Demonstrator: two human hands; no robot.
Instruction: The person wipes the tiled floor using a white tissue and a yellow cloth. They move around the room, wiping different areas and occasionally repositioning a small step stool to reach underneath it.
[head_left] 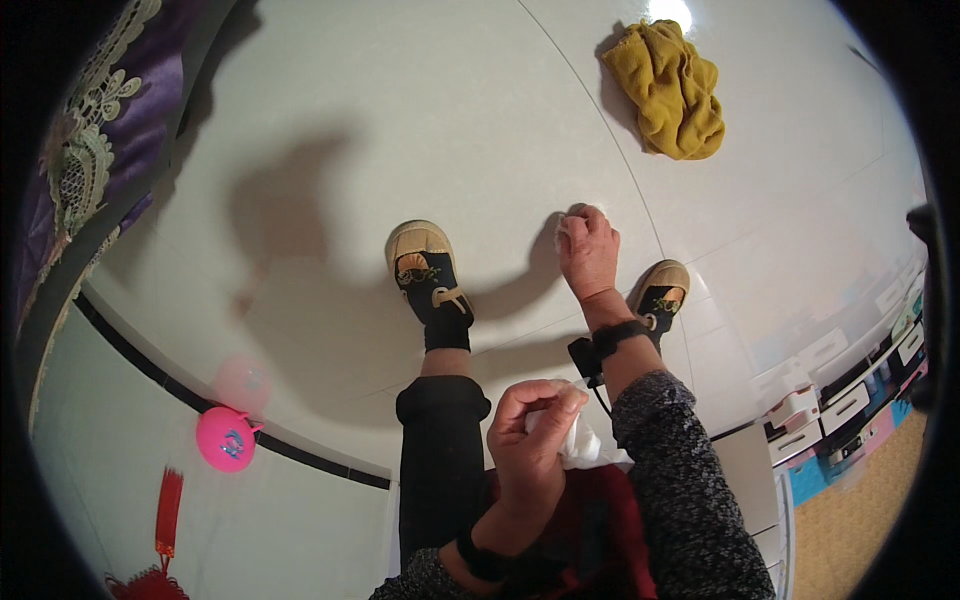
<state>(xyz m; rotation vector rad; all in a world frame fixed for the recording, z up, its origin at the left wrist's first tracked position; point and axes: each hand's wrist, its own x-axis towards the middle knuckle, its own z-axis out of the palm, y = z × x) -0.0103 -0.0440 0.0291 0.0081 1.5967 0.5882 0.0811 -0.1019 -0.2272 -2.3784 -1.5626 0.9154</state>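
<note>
My left hand is closed around a crumpled white tissue, held above my lap with part of it hanging past the fingers. Stretched out ahead, my right hand is down close to the floor between my feet. Its fingers are curled in around a small whitish wad, which looks like tissue and is mostly hidden by the hand. A black band with a small box and cable circles my right wrist.
My left shoe and right shoe stand on the pale tiles. A mustard-yellow cloth lies bunched at the far right. Purple lace-trimmed fabric hangs at left. A pink balloon is by the wall; white drawers line the right.
</note>
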